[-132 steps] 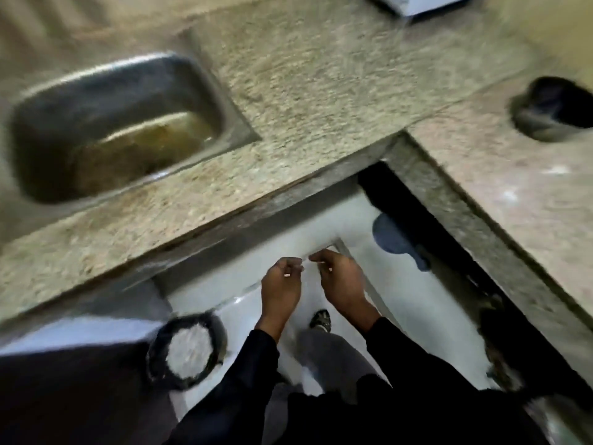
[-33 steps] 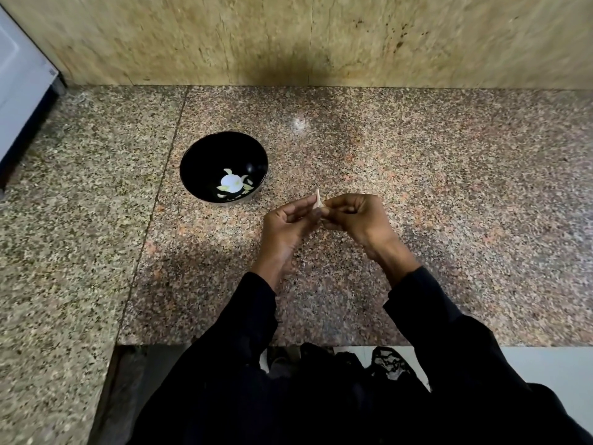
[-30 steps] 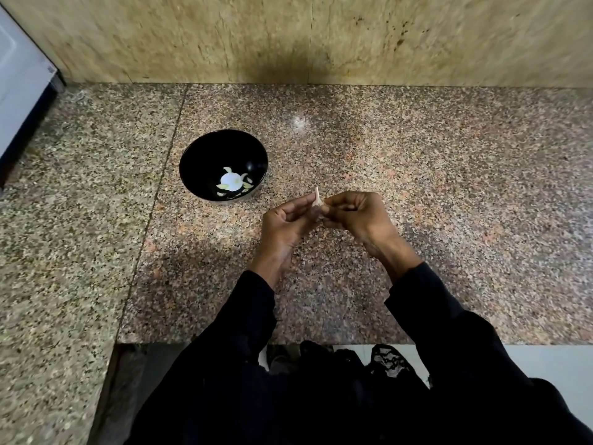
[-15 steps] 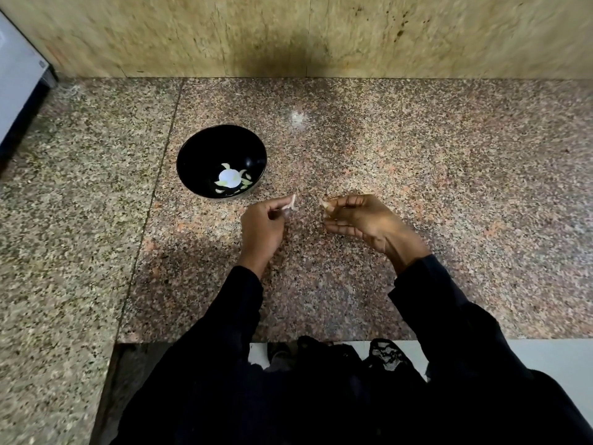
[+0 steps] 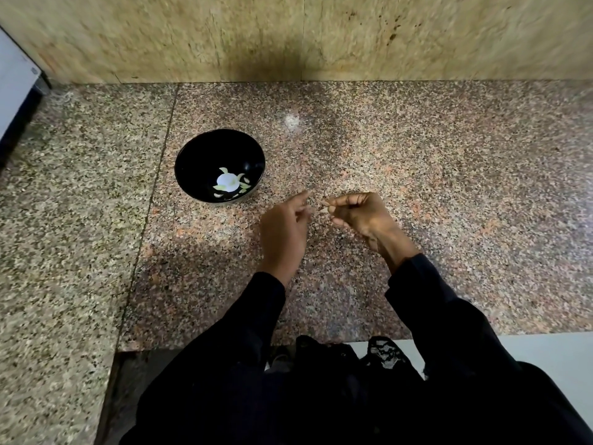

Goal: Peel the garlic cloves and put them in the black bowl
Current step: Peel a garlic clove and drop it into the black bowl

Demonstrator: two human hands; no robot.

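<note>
Counter: polished granite, speckled pink, grey and black; a thin seam runs front to back, and the slab left of it is paler and greyer.
Wall: beige stone panels with brown flecks and a vertical joint near the middle.
Black bowl: round, glossy, deep, standing on the counter just right of the seam, near the hands and to their left.
Bowl contents: pale peeled cloves scattered at the bottom round a bright white glare spot.
Left hand: raised over the counter, thumb and forefinger drawn together at the tips; whether they pinch anything is blurred, so I cannot tell.
Right hand: fingers curled in, tips pinching a garlic clove.
Garlic clove: small, pale tan sliver between the two hands, above the granite, outside the bowl; too small to see skin or peel.
Sleeves: black, matte fabric down to the wrists.
Appliance edge: white panel with dark base at far left; its small label is unreadable.
</note>
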